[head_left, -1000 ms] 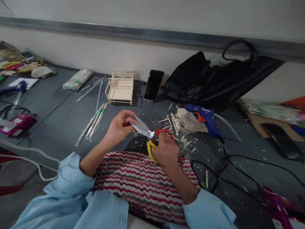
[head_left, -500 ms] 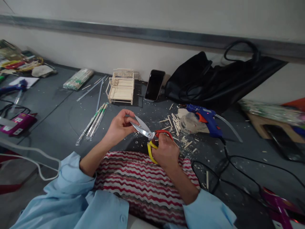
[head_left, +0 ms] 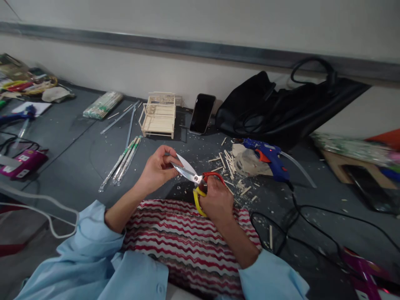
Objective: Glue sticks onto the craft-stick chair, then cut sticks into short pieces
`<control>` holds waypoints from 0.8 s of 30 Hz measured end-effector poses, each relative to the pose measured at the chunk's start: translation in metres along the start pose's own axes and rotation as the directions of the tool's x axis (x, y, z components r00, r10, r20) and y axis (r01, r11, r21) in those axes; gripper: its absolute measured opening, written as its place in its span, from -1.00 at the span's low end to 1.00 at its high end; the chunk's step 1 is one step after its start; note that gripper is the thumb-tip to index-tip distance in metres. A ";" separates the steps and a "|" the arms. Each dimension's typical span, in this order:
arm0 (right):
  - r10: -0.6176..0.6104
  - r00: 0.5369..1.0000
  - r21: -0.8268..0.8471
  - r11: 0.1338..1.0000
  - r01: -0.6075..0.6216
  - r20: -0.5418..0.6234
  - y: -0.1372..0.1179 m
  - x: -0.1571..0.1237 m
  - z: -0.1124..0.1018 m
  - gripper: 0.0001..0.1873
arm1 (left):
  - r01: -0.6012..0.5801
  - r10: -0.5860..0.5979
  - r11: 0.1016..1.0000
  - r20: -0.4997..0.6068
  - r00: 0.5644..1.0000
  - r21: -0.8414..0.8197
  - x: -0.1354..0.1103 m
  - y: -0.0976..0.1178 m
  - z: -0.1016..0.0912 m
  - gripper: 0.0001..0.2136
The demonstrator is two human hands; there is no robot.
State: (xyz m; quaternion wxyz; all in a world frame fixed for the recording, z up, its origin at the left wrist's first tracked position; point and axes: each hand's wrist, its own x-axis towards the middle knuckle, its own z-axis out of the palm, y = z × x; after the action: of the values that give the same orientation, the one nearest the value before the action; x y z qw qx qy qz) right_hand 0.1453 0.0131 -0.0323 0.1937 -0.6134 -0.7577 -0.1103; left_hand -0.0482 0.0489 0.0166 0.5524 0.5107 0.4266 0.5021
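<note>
My right hand grips the red and yellow handles of a pair of scissors, whose steel blades point up and to the left. My left hand is pinched at the blade tips, holding something too small to make out. Both hands hover above a red-and-white striped cloth on my lap, at the near edge of the grey table. Cut wooden stick pieces lie scattered just beyond the scissors.
A blue glue gun lies right of the hands, its black cord looping toward me. A small stick-built bench, a phone and a black bag stand at the back. Wrapped stick bundles lie left.
The scissor blades have closed a little and the hands have shifted slightly lower. Nothing else has moved.
</note>
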 end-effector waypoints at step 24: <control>0.031 1.000 -0.007 1.000 -0.031 0.006 -0.003 0.000 -0.005 -0.84 | -0.071 0.072 0.996 -0.024 0.997 0.058 -0.002 -0.003 0.002 -0.66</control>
State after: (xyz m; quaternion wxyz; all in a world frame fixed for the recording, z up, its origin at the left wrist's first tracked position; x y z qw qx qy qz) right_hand 0.1432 0.0101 -0.0281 0.1909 -0.6260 -0.7483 -0.1082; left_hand -0.0456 0.0464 0.0139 0.5137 0.5346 0.4291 0.5158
